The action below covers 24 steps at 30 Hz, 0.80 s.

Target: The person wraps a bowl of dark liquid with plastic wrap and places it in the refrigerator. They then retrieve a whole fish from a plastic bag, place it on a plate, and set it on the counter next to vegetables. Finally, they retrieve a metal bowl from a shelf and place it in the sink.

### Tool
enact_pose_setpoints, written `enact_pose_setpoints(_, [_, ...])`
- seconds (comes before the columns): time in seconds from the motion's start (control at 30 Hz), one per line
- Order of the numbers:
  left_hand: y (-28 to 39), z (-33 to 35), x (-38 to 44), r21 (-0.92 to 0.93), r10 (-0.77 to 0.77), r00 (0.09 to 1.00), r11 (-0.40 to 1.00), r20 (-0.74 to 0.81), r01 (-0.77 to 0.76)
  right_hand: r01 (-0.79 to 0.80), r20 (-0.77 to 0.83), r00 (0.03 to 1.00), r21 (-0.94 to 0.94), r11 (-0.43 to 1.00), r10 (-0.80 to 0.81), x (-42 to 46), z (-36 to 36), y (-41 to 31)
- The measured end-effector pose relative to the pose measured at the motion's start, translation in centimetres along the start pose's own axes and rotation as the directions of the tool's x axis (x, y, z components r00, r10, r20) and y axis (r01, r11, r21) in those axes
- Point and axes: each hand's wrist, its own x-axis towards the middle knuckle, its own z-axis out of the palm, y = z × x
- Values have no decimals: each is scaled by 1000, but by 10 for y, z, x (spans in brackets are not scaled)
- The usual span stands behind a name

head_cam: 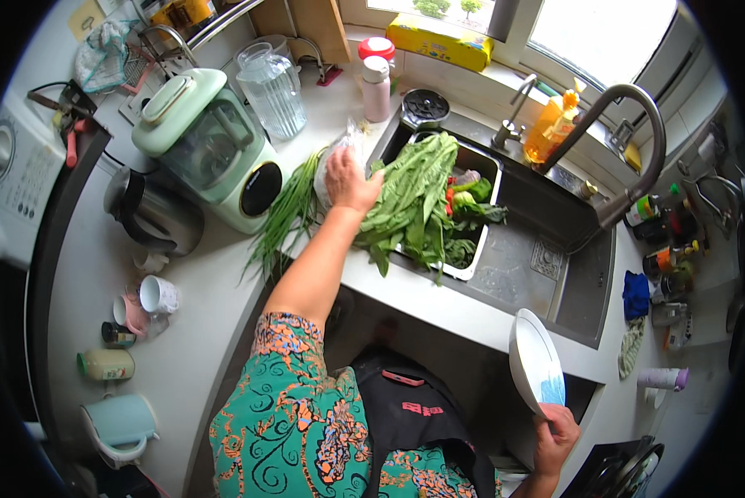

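My left hand [351, 183] rests on a clear plastic bag [322, 180] on the counter, its thumb apart from the fingers. Whether those fingers grip the bag is hidden. Beside the bag lies a bunch of green onions [291, 202]. Large leafy greens [413, 196] spread over a white-rimmed basin [486, 239] at the sink. Red and green vegetables [466, 196] show among the leaves in it. With my right hand [556, 436] I hold a white bowl [531, 358] by its rim. It is tilted on edge, and a blue patch shows inside.
The dark sink [509, 271] has a curved faucet [656, 124] on its far right. A green countertop appliance [213, 146], a steel kettle [157, 211] and a glass pitcher [276, 93] stand to the left. Mugs [159, 294] and jars [106, 364] line the left counter. Bottles [662, 258] crowd the right.
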Motion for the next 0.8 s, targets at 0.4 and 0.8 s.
enact_pose_setpoints(0.4, [-57,20,68,11,-222,892,972,394,237,203,159,966,7,979,-201,103,51,-17])
enact_pose_setpoints(0.8, [-59,-67,33,-814,-505,765,190,398,549,593,230,758,149,791,-611,201,91,-5])
